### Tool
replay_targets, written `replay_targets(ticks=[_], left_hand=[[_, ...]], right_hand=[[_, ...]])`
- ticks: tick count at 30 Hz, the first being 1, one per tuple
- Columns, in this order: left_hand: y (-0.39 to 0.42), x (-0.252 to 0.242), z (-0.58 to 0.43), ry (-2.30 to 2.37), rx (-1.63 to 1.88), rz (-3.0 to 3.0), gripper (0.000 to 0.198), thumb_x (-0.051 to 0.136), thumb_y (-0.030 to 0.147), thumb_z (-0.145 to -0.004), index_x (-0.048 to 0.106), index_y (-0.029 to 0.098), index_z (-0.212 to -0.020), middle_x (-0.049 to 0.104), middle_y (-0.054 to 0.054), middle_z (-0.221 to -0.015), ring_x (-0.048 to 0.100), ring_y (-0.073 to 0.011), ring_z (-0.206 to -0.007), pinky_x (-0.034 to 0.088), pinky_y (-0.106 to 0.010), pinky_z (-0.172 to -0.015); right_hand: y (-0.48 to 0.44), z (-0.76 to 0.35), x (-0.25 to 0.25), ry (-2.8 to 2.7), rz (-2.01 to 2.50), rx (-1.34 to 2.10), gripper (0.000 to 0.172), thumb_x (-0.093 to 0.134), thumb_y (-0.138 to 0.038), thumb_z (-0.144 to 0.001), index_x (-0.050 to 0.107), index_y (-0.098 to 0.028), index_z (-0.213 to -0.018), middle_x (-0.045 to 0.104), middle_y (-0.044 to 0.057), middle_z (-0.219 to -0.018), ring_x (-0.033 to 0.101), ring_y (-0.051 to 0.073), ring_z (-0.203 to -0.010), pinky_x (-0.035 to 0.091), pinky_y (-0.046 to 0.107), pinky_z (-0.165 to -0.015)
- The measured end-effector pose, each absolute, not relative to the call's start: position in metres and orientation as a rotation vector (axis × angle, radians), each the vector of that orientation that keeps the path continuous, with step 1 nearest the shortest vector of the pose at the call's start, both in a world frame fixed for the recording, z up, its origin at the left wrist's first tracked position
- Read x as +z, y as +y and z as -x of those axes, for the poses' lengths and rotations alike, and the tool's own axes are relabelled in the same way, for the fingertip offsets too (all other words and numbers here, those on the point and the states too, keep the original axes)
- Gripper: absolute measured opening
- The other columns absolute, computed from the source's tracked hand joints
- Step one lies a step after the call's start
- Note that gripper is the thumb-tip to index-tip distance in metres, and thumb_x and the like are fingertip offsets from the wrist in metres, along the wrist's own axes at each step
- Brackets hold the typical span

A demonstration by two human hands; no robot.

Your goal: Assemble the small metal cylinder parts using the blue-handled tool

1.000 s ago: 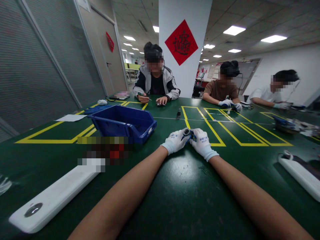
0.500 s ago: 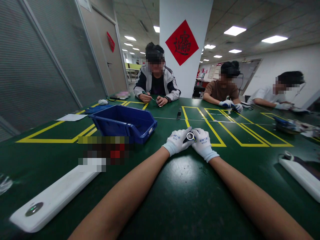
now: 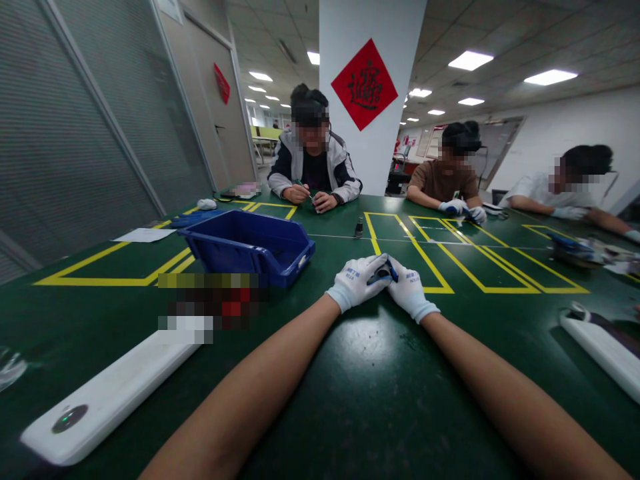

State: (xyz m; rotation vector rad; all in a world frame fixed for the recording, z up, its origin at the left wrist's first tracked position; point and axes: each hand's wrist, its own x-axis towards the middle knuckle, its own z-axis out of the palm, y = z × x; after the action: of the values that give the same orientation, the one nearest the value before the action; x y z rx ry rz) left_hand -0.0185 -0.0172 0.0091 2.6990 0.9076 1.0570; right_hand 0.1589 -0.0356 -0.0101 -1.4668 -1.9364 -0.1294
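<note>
Gripping a small dark part (image 3: 383, 272) together, the left hand (image 3: 356, 283) and right hand (image 3: 411, 291) close around it, resting on the tabletop (image 3: 370, 373) right of the blue bin (image 3: 250, 243).

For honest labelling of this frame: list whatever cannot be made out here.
Head view only.
The small part is mostly covered by the left hand and right hand; its shape is unclear.
The blue bin: inside mostly hidden behind its near wall.
The white device: cut off by the right edge.
The pixelated patch blurs whatever lies there.
</note>
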Motion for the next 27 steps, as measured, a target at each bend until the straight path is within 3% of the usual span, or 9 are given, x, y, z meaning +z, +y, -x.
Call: replay_targets(ticks=[3,8,12,21,27], left_hand=[[-0.014,0.006,0.015,0.998,1.062,-2.670,0.062,0.051,0.037,-0.083,0.032,0.024,-0.140,0.045,-0.009,-0.138,0.046,-0.0255,-0.123,0.037,-0.040,-0.101],[-0.008,0.002,0.015,1.232,0.960,-2.577,0.088,0.062,0.037,-0.074,0.014,0.020,-0.146,0.047,-0.013,-0.136,0.051,-0.0284,-0.117,0.039,-0.040,-0.098],[-0.005,0.001,0.018,1.333,0.865,-2.604,0.096,0.066,0.038,-0.070,0.011,0.018,-0.146,0.054,-0.015,-0.127,0.054,-0.0303,-0.112,0.040,-0.040,-0.095],[0.001,-0.005,0.032,1.107,0.797,-2.650,0.093,0.054,0.047,-0.077,0.000,0.017,-0.147,0.049,-0.015,-0.133,0.051,-0.0282,-0.117,0.039,-0.039,-0.097],[0.014,-0.013,0.044,0.979,0.742,-2.665,0.082,0.044,0.036,-0.082,-0.002,0.014,-0.147,0.033,-0.016,-0.146,0.038,-0.0246,-0.131,0.034,-0.038,-0.104]], right_hand=[[-0.038,-0.156,-0.007,-1.938,1.352,-0.080,0.064,0.049,-0.024,-0.082,0.030,-0.021,-0.143,0.058,0.008,-0.124,0.058,0.022,-0.109,0.046,0.036,-0.093],[-0.038,-0.151,-0.005,-2.139,1.181,-0.115,0.077,0.048,-0.018,-0.079,0.013,-0.020,-0.147,0.037,0.010,-0.143,0.038,0.023,-0.129,0.037,0.042,-0.104],[-0.037,-0.150,-0.007,-2.266,1.240,-0.156,0.079,0.052,-0.020,-0.077,0.016,-0.020,-0.147,0.030,0.012,-0.147,0.035,0.027,-0.131,0.038,0.048,-0.102],[-0.042,-0.153,-0.002,-2.380,1.239,-0.152,0.075,0.053,-0.028,-0.080,0.018,-0.021,-0.147,0.029,0.013,-0.147,0.032,0.027,-0.132,0.035,0.048,-0.102],[-0.053,-0.148,0.010,-2.413,1.199,-0.177,0.062,0.048,-0.044,-0.086,0.032,-0.022,-0.142,0.034,0.013,-0.145,0.036,0.027,-0.130,0.036,0.045,-0.100]])
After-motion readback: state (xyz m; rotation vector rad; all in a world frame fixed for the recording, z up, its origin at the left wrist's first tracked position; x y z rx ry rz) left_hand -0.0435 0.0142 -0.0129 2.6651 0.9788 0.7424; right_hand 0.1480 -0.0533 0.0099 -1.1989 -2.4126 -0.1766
